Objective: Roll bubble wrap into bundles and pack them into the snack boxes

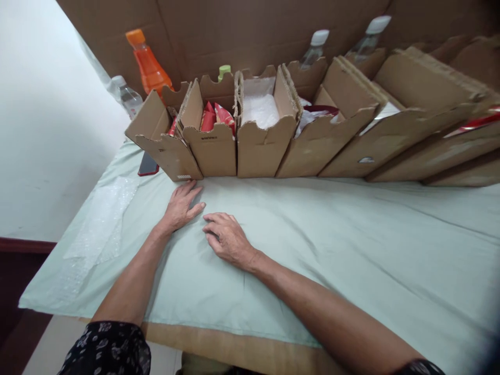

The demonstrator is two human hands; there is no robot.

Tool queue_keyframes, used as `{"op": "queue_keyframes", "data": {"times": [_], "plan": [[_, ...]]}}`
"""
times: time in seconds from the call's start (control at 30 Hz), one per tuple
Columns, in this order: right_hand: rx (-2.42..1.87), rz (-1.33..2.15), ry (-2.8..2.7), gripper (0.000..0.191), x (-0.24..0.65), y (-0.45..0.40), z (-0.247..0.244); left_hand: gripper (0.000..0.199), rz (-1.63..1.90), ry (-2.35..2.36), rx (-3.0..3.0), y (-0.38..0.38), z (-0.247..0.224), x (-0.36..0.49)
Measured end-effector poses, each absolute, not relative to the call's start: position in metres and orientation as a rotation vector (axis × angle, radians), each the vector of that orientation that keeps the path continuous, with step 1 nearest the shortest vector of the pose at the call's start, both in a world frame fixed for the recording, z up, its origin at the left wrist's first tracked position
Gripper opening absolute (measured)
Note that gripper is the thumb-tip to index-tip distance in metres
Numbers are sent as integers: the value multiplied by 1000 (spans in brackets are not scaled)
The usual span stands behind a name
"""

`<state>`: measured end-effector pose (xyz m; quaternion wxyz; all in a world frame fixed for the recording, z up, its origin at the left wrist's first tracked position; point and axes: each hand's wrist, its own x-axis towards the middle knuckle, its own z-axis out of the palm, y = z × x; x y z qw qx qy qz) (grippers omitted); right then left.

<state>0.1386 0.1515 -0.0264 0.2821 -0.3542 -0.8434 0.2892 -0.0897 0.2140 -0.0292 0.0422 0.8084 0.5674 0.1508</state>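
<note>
My left hand (183,205) lies flat on the pale green cloth (273,219), fingers spread, its fingertips close to the foot of the leftmost cardboard box (167,156). Just right of it rests my right hand (227,237), palm down with loosely bent fingers and nothing visible in them. The two hands are near each other but apart. Beyond them stands a row of several open cardboard boxes. Red packets (216,117) show in the second box, and white bubble wrap (261,110) fills much of the third.
Behind the boxes stand an orange drink bottle (150,65), clear bottles with white caps (315,49) and a tall cardboard panel (242,31). A sheet of bubble wrap (103,219) lies at the left, near a dark phone-like object (148,164). The white wall (35,130) borders the left side.
</note>
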Motion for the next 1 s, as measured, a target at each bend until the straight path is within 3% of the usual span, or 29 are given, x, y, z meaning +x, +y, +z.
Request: {"op": "queue_keyframes", "data": {"times": [0.23,0.37,0.6,0.73,0.9,0.93,1.0], "plan": [[-955,641,-2456,14,133,147,-19,69,441,1779,2522,211,-32,-83],[-944,392,-2562,24,133,128,-22,75,387,1829,2542,197,-32,-70],[-793,234,-2641,36,184,54,-22,64,396,1800,2645,117,-45,-35],[-681,497,-2649,34,233,13,-17,53,509,1612,2776,70,-58,-8],[-474,1440,-2486,22,327,3,26,50,580,1300,2782,62,-47,34],[-557,1600,-2401,26,351,8,41,48,610,1266,2746,68,-39,45],[-904,1567,-2195,28,400,20,74,45,711,1238,2668,84,-21,73]]}}
